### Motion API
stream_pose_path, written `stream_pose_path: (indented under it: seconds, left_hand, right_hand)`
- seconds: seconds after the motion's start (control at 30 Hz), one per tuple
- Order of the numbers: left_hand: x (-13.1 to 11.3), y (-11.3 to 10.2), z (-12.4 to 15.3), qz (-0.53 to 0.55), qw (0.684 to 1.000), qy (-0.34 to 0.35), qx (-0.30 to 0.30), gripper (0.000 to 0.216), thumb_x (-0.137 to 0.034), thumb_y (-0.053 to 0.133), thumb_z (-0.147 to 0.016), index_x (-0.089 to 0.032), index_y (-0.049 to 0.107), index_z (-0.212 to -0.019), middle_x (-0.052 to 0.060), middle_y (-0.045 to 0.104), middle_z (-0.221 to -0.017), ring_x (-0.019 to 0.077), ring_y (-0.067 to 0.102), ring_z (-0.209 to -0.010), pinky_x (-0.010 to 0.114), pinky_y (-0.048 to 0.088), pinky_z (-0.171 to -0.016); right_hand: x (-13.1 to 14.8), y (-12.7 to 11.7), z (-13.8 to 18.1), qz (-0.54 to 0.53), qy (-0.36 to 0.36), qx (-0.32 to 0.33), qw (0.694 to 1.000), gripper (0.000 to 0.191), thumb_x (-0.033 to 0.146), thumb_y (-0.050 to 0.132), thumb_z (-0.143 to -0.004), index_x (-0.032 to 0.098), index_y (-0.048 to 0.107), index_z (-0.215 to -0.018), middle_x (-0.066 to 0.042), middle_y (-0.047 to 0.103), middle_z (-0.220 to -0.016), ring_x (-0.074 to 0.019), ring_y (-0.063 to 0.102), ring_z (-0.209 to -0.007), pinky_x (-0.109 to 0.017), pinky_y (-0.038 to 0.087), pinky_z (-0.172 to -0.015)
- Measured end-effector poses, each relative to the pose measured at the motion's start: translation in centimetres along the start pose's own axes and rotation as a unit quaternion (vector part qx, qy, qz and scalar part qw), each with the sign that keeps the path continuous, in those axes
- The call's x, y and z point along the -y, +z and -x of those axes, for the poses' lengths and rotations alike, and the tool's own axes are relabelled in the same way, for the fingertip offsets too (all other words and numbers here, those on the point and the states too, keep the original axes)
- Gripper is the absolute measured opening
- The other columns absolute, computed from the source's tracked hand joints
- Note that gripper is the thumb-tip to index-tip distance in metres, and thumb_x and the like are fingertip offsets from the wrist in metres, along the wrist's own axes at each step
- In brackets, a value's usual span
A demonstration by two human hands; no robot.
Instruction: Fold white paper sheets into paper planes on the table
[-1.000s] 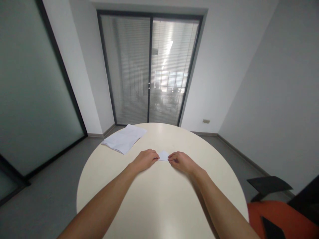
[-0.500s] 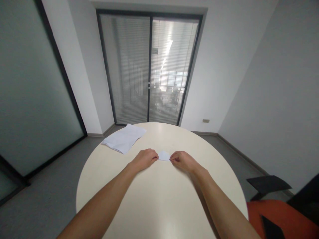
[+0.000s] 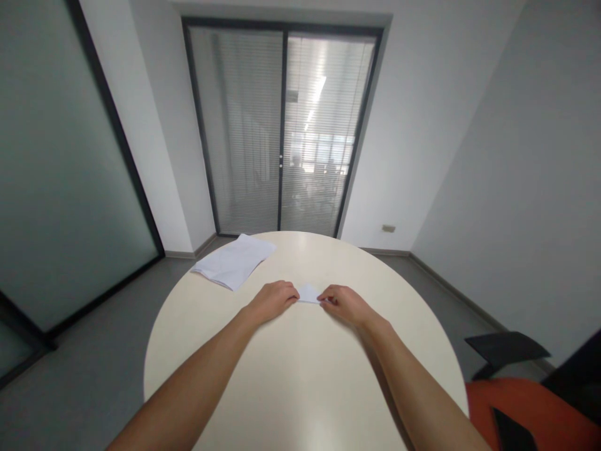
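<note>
A small white folded piece of paper lies on the round cream table, a little past its middle. My left hand is curled and pinches the paper's left edge. From the other side my right hand, also curled, presses and pinches the right edge. Most of the paper between the fingers is hidden; only a small wedge shows.
A stack of white sheets lies at the table's far left rim. An orange chair with a black armrest stands at the right front. Behind the table is a glass sliding door with blinds.
My right hand has crept slightly leftward along the paper, so less of the paper shows. The left hand has stayed put.
</note>
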State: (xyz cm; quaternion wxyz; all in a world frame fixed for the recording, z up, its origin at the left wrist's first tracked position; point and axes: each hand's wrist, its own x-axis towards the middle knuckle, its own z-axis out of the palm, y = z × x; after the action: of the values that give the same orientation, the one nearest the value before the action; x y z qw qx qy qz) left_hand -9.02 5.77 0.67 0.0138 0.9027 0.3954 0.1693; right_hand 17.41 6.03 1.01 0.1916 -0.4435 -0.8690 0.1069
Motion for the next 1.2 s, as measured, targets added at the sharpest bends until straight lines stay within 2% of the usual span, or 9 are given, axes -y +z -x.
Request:
stream_pose_path:
  seconds: [0.67,0.97,1.2]
  left_hand:
    - [-0.3,-0.3,0.0,0.001,1.000,-0.020,-0.020,0.020,-0.025,0.052,-0.098,-0.024,0.072,-0.100,0.002,0.073,-0.103,0.0185,0.064,-0.097,0.028,0.047,-0.082]
    - [-0.7,-0.7,-0.1,-0.024,0.998,-0.013,-0.058,0.017,-0.021,0.052,-0.097,-0.022,0.069,-0.099,0.002,0.070,-0.099,0.0182,0.062,-0.096,0.028,0.048,-0.081]
    - [-1.1,-0.8,-0.2,-0.042,0.997,-0.009,-0.060,0.018,-0.021,0.051,-0.097,-0.022,0.069,-0.097,0.002,0.070,-0.096,0.0177,0.062,-0.094,0.027,0.047,-0.077]
  right_hand:
    - [0.4,-0.2,0.2,0.003,0.005,-0.004,1.000,0.025,0.023,0.056,-0.087,0.023,0.079,-0.097,-0.005,0.074,-0.092,-0.0177,0.066,-0.079,-0.025,0.046,-0.072]
    - [1.1,-0.8,0.2,0.001,-0.021,-0.042,0.999,0.023,0.020,0.051,-0.091,0.019,0.073,-0.095,-0.006,0.072,-0.094,-0.0187,0.063,-0.086,-0.027,0.046,-0.078]
    - [1.3,-0.5,0.2,0.001,-0.026,-0.060,0.998,0.021,0.019,0.053,-0.090,0.020,0.072,-0.099,-0.005,0.071,-0.096,-0.0182,0.063,-0.087,-0.028,0.047,-0.081]
